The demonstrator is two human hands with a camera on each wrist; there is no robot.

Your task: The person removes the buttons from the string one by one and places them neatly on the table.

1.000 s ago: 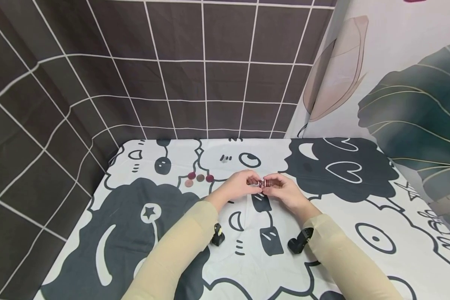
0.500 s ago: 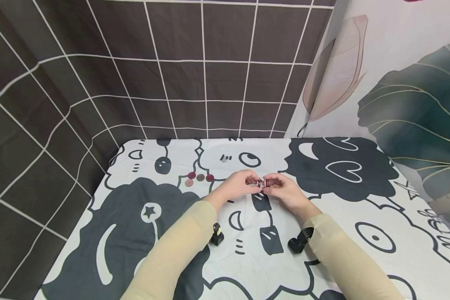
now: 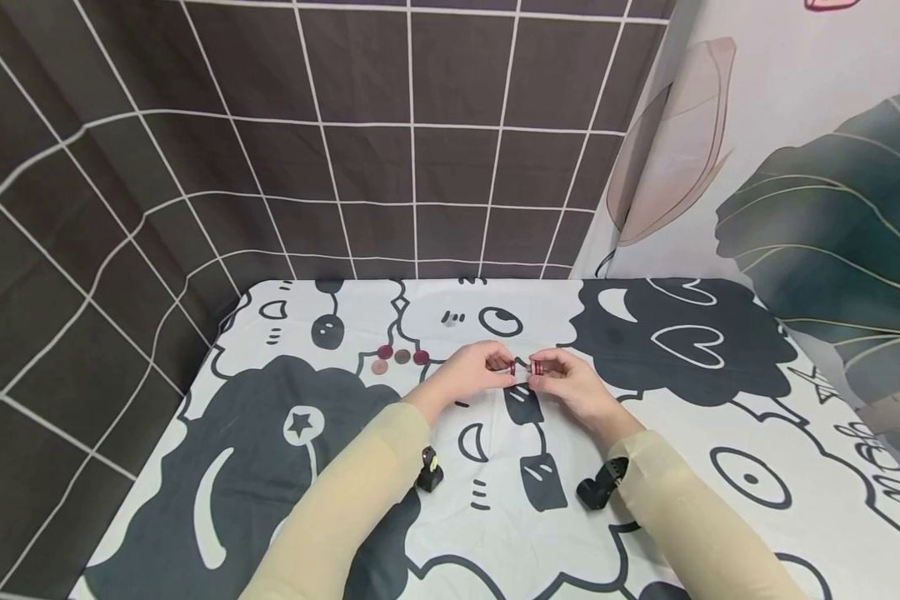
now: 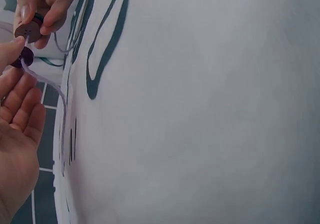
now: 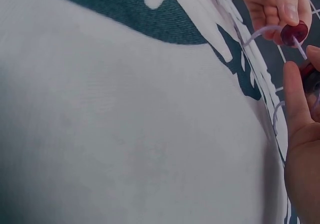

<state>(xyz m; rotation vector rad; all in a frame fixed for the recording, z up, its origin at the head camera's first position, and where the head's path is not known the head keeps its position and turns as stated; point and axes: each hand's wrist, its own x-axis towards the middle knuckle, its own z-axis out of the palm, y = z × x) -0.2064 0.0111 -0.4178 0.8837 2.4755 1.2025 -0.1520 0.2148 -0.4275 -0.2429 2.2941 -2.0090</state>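
Bimanual hold on a lilac cord (image 4: 64, 116), over a white cloth (image 3: 510, 533) printed with dark cartoon figures. The left hand (image 3: 474, 368) pinches a single dark red button (image 5: 294, 33) between thumb and fingertip, its other fingers loosely spread; the right hand (image 3: 570, 383) pinches a short button stack (image 4: 28, 31), whose end facing the left hand is brownish and pierced with small holes. How many discs the stack contains I cannot tell, since fingers cover part of it. The cord runs between the single button and the stack, with a loose length trailing beyond each. A narrow gap parts the hands, probably so that the cord is drawn straight there and the two holds are kept distinct. Gripping the discs near their rims appears to leave the holes free for the cord. To the left of the hands, four loose buttons lie grouped on the cloth: two dark red, one brown (image 3: 402, 357) and one pink (image 3: 378, 367), a position that seems to put them within reach yet out of the hands' way.
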